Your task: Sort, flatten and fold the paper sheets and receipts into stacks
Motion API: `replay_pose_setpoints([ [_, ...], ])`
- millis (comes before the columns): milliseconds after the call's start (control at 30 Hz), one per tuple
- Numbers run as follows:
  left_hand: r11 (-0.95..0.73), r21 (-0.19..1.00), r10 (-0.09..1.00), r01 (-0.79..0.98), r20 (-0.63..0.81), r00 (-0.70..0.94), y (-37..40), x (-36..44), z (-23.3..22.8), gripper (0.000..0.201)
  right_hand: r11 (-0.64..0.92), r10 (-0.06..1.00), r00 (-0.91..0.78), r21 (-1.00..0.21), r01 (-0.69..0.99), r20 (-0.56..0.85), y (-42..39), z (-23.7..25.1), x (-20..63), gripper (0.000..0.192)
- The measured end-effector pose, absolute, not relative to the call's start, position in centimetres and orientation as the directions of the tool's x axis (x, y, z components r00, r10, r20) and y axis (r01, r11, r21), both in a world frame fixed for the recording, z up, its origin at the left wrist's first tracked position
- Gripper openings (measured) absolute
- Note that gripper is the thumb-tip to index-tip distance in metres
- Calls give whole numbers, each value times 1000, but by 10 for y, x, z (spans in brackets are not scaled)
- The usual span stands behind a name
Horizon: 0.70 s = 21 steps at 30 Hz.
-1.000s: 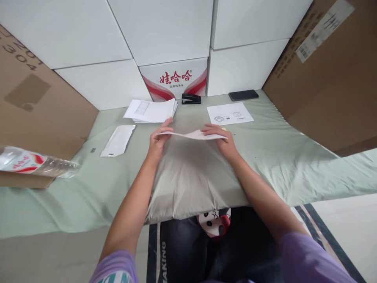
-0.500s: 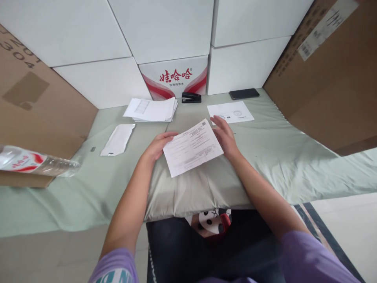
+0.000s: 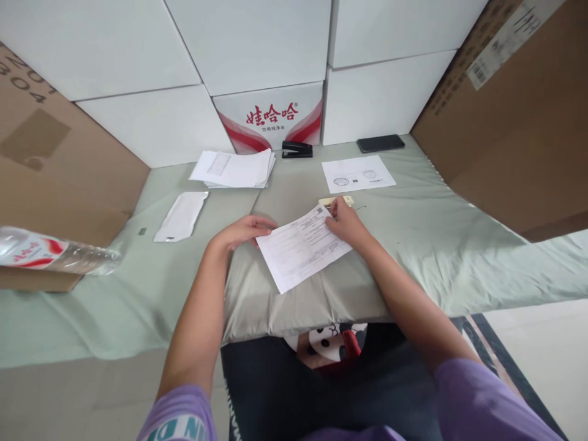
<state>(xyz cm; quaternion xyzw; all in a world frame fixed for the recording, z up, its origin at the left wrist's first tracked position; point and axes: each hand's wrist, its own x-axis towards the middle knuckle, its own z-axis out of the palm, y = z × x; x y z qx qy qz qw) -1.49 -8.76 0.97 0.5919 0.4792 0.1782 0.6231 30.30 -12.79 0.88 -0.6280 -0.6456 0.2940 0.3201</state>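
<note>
A printed sheet of paper [image 3: 303, 251] with a small square code in one corner lies tilted low over the front of the cloth-covered surface. My left hand [image 3: 245, 231] grips its upper left corner, some fingers hidden beneath. At the upper right edge my right hand [image 3: 346, 222] is closed, thumb and curled fingers pinching the sheet. Just behind the right hand lies a pale yellow flat object [image 3: 327, 201], partly covered by the fingers. Beyond it, a second sheet with round stamps [image 3: 358, 173] lies flat.
A stack of papers [image 3: 234, 169] sits back left, near a black stapler [image 3: 296, 150]. A dark phone [image 3: 380, 143] lies back right. At left are a white packet [image 3: 181, 217] and a water bottle [image 3: 59, 250]. Cardboard boxes [image 3: 514, 135] flank both sides; white boxes [image 3: 271, 49] line the back.
The sheet has come lower and slightly nearer me. My right hand has gone from loosely spread fingers to a pinch on its edge. The pale yellow object now shows.
</note>
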Motion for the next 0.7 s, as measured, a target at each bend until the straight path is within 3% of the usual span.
replay_pose_setpoints([
  [367,229,895,745,382,-414,524,-88,-15,11,35,-62,997,83,-757,650,-10,-129,7,303,30],
  [700,225,823,682,522,-516,519,-93,-14,22,56,-96,992,124,-662,743,-5,-130,12,303,33],
])
